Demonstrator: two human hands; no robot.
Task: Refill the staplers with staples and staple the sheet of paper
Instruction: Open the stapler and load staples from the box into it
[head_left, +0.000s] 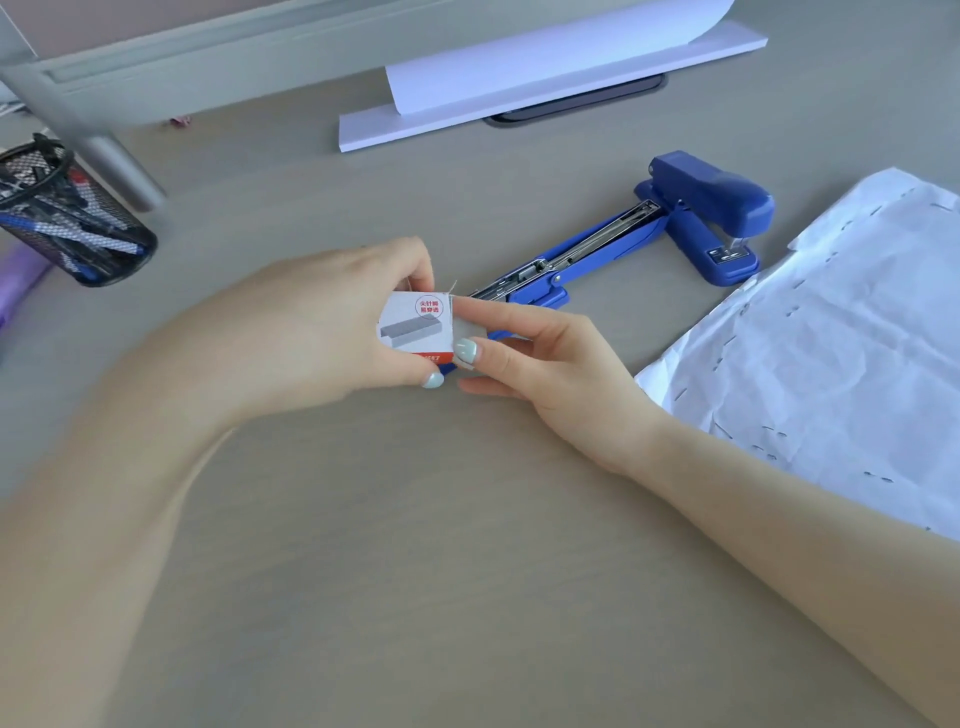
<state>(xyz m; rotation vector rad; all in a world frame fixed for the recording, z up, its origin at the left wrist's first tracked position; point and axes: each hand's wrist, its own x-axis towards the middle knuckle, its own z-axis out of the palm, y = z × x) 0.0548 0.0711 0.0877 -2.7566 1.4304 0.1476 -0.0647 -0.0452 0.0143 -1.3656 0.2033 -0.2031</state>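
Note:
My left hand (332, 322) holds a small white staple box (415, 327) with a red label and a picture of staples. My right hand (540, 358) pinches the grey inner tray or flap (467, 332) at the box's right end. Just behind the box lies a blue stapler (587, 254), swung open flat with its metal staple channel exposed. A second blue stapler (711, 213) stands shut beyond it, on its base. A crumpled white sheet of paper (841, 343) with several staples in it lies at the right, under my right forearm.
A black mesh pen holder (72, 218) with pens stands at the left, with something purple (21, 280) beside it. A white monitor base (545, 83) and a curled white sheet sit at the back. A grey post (88, 140) rises at the left.

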